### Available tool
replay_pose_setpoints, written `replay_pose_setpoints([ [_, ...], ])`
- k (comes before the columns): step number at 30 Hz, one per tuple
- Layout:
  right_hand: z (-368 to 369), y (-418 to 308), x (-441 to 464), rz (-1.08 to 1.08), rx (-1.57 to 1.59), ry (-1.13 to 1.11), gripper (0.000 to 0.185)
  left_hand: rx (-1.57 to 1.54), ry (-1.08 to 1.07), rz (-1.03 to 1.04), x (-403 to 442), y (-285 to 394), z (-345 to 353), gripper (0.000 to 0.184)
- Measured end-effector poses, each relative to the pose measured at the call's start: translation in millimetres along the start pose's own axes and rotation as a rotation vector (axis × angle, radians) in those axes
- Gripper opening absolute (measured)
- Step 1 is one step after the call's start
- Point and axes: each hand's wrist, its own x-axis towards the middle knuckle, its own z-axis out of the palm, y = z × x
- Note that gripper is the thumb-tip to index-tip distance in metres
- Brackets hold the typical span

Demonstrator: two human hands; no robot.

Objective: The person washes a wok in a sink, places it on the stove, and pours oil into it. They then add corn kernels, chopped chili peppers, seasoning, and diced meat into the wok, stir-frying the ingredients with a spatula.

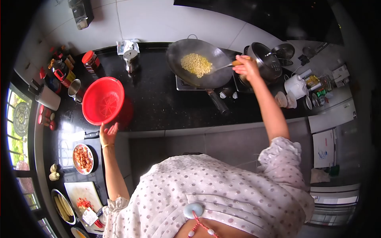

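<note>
My right hand [247,68] is closed around the wooden handle of a spatula [223,68]. Its metal end reaches into a dark wok [178,65] on the stove. Pale, small pieces, perhaps beans or peanuts, form a heap [196,65] in yellowish oil there. My left hand [108,135] is at the near rim of a red plastic colander [90,112], palm up with fingers apart. The thumb seems to touch that rim; I cannot tell whether it bears any weight. Nothing shows inside the colander.
A steel pot [130,59], red-lidded jar [91,61] and metal cup [74,88] stand at the back left. Left of me are a knife [91,135], a plate of chopped food [83,159] and a cutting board [73,188]. The wok's handle [217,102] points towards me. A cooker [265,63] stands right.
</note>
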Motion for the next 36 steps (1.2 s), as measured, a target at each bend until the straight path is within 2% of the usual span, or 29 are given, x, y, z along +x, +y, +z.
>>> replay_pose_setpoints([
  [4,37,1,14,-0.131,0.099,-0.082,0.037,0.116,-0.020,-0.052,-37,-21,-33,0.060],
  [6,40,-28,17,-0.247,-0.086,-0.203,0.034,0.131,0.000,-0.057,-60,-31,-51,0.043],
  [9,43,-46,20,-0.245,-0.055,-0.261,0.033,0.144,0.035,-0.062,-87,-48,-80,0.025],
  [14,27,-24,21,-0.100,-0.032,-0.269,0.040,0.139,0.151,-0.057,-121,-84,-105,0.023],
  [16,0,-38,13,-0.135,-0.114,-0.302,0.047,0.153,0.183,-0.042,-133,-95,-115,0.023],
  [19,-45,-76,4,-0.060,-0.280,-0.299,0.052,0.126,0.272,-0.051,-144,-108,-129,0.024],
  [22,-55,-76,4,-0.029,-0.309,-0.275,0.054,0.151,0.286,-0.051,-154,-121,-129,0.019],
  [25,-29,-20,26,-0.029,-0.045,-0.264,0.052,0.155,0.318,-0.032,-164,-132,-116,0.020],
  [27,-6,-4,26,-0.067,0.094,-0.234,0.049,0.228,0.236,-0.038,-173,-136,-108,0.022],
  [29,-4,-1,31,-0.088,0.143,-0.223,0.048,0.264,0.240,-0.004,-188,-135,-103,0.023],
  [32,-27,-19,35,-0.167,0.021,-0.277,0.047,0.264,0.288,0.039,-205,-138,-119,0.028],
  [36,-63,-45,29,-0.144,-0.218,-0.330,0.051,0.177,0.433,0.066,-226,-143,-155,0.031],
])
